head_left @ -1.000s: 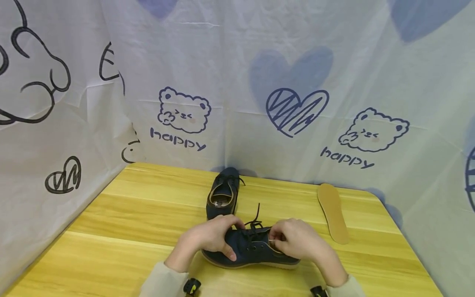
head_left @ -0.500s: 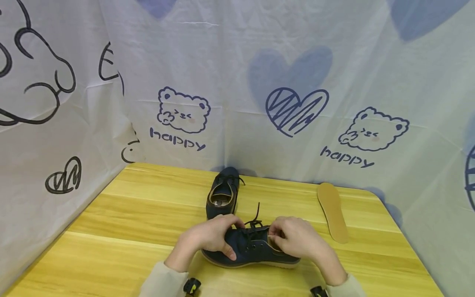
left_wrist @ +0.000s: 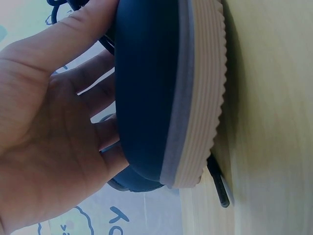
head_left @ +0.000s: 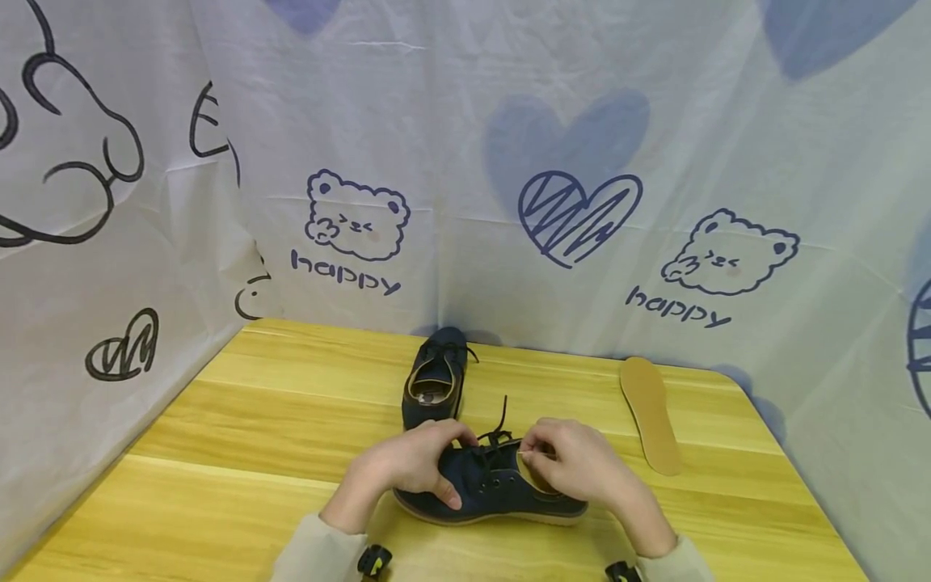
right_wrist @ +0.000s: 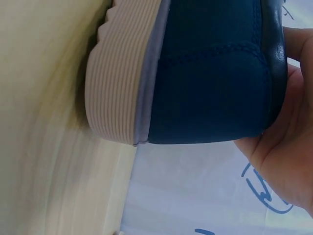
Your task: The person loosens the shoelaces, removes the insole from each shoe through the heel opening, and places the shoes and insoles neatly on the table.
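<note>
A dark navy lace-up shoe (head_left: 509, 501) lies sole down across the front of the table, toe to the left. My left hand (head_left: 414, 461) grips its toe part, thumb on the near side and fingers over the far side. In the left wrist view, the shoe's ribbed sole (left_wrist: 203, 93) shows beside the palm. At the shoe's opening my right hand (head_left: 578, 461) pinches the edge of a tan insole (head_left: 532, 471), which stands tilted up inside. The heel (right_wrist: 210, 98) hides those fingertips in the right wrist view.
A matching shoe (head_left: 445, 352) stands behind the left hand, toe towards the back cloth (head_left: 473, 291). To the right a tan insole (head_left: 650, 416) lies flat on the wood-grain table (head_left: 276, 396). Black laces (head_left: 502, 436) stick up from the near shoe.
My right hand has risen slightly and shifted a little left, and more of the tan insole shows in the shoe's opening. The left hand keeps its hold on the toe.
</note>
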The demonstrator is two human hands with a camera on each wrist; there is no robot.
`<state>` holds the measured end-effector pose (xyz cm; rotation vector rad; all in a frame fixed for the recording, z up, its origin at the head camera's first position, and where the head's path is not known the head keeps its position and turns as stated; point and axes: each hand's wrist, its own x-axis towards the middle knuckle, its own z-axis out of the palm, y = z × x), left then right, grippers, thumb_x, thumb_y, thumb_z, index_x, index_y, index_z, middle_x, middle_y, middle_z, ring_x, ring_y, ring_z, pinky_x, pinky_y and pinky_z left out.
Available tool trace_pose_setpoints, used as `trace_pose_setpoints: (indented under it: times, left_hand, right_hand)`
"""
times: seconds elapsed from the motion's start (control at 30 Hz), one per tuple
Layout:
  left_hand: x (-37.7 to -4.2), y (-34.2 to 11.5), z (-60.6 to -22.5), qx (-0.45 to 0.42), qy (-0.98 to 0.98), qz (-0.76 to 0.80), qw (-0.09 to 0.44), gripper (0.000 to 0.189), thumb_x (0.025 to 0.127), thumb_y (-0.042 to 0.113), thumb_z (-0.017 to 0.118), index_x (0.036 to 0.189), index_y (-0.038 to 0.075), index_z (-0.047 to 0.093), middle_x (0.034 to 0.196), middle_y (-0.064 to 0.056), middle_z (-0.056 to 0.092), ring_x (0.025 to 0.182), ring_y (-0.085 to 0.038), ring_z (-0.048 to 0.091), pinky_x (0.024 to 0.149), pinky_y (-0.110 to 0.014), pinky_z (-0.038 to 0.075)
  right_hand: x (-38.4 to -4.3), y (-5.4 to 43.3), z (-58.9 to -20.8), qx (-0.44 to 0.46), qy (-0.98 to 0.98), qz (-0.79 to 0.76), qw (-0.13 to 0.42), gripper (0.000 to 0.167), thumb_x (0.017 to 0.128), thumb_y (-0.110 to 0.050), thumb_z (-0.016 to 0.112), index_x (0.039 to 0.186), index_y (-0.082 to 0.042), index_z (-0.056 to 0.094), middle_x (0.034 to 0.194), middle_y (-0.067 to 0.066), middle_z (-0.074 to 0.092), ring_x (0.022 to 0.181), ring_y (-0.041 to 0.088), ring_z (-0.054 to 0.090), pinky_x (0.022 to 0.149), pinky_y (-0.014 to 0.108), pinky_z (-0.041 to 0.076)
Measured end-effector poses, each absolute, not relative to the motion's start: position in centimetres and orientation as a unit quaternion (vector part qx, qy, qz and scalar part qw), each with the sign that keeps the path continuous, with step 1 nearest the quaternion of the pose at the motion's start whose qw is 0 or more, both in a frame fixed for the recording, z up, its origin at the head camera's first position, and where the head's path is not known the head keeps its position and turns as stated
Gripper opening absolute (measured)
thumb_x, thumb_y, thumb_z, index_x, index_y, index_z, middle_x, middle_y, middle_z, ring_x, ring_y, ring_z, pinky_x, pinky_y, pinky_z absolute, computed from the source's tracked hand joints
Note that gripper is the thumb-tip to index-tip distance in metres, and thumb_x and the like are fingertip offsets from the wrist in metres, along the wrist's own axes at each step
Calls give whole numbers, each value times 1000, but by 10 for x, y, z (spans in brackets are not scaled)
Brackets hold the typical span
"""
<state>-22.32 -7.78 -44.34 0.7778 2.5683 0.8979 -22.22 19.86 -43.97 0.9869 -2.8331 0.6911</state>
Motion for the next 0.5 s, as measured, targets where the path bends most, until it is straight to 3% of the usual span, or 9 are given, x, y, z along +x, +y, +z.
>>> trace_pose_setpoints:
  times: [0.5]
  left_hand:
    - [-224, -78, -444, 274, 896, 313, 156, 68, 73, 21, 97, 132, 17, 63, 139, -4, 60, 136, -31, 50, 111, -52, 43]
  right_hand:
    - [-227, 208, -440, 317, -897, 308, 8, 9, 102, -19, 68, 98, -20, 75, 95, -13, 69, 89, 6, 65, 84, 35, 57]
